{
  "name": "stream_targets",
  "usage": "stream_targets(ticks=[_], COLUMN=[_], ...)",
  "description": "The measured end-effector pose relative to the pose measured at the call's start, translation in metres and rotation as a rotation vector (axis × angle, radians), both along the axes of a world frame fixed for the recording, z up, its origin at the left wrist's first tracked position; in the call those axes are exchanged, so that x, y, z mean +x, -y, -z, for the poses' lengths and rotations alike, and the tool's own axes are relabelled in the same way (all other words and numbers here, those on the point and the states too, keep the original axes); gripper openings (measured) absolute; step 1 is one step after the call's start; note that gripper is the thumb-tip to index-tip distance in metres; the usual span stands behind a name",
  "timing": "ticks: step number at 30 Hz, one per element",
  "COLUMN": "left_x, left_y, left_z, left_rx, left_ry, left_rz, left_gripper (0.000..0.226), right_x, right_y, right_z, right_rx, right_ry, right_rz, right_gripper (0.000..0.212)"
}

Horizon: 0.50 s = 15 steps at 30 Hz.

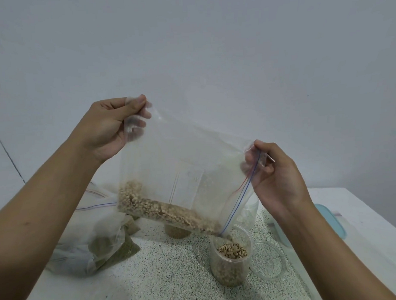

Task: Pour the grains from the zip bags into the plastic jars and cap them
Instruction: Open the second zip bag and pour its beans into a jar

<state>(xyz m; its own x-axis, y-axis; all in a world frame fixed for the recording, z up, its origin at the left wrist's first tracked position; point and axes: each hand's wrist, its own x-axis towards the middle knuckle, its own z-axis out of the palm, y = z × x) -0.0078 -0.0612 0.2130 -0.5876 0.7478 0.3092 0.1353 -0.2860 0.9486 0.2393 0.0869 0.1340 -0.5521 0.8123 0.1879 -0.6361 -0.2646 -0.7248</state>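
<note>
Pouring over jar (228,275): left hand (106,128), right hand (277,176) pinch zip bag (181,164) corners; jar nearly full, grains (160,210) may overflow beside it.

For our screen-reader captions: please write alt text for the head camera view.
A person tilts a clear zip bag over a table, left hand pinching its raised corner, right hand pinching the zip end, and beans slide from the low corner into an open jar. A lid lies beside the jar; other bags lie at the left.
</note>
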Motion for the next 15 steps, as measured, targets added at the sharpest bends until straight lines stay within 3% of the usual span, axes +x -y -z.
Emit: stream_targets(ticks=[15], left_x=[-0.0001], left_y=[0.0029], left_z=[-0.0059], left_rx=[0.007], left_ry=[-0.015], left_rz=[-0.004], left_gripper=[0.018], right_x=[-0.0034], right_y=[0.001], right_z=[-0.0042], right_rx=[0.027], right_ry=[0.001], right_rz=[0.013], right_gripper=[0.016])
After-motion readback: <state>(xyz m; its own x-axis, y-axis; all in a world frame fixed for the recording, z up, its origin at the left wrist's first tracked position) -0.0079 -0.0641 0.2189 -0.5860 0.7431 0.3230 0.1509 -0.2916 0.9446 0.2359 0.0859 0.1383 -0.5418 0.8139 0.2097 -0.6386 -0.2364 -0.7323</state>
